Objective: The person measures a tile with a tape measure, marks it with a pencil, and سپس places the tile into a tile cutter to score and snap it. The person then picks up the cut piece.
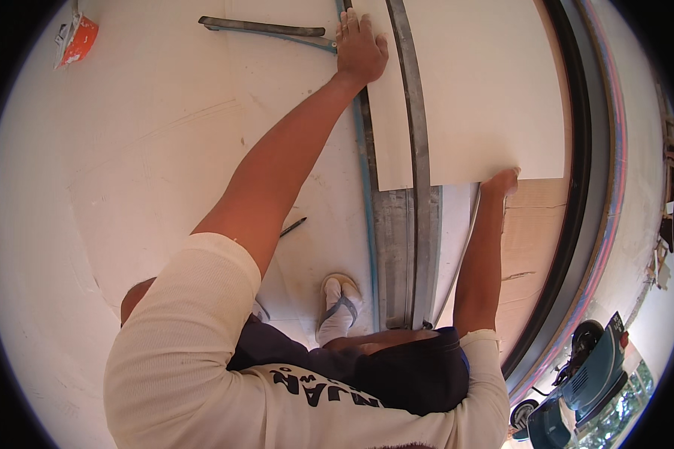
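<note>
My left hand (362, 46) lies with fingers stretched over a dark metal rail and the left edge of a large white tile (479, 90) at the top centre. My right hand (502, 182) grips the tile's near edge at its right corner, fingers partly hidden. The tile sits on a long grey metal tool with blue edging (398, 254). A long dark bar (418, 135) runs lengthwise over the tile. A hinged arm (262, 28) of dark metal and blue strip sticks out leftward beside my left hand.
An orange container (78, 43) stands at upper left. A dark pen (293, 225) lies on the pale floor near my sandalled foot (337, 299). Cardboard (535, 239) and a curved black edge (577, 262) are at right. A teal power tool (588, 389) sits at lower right.
</note>
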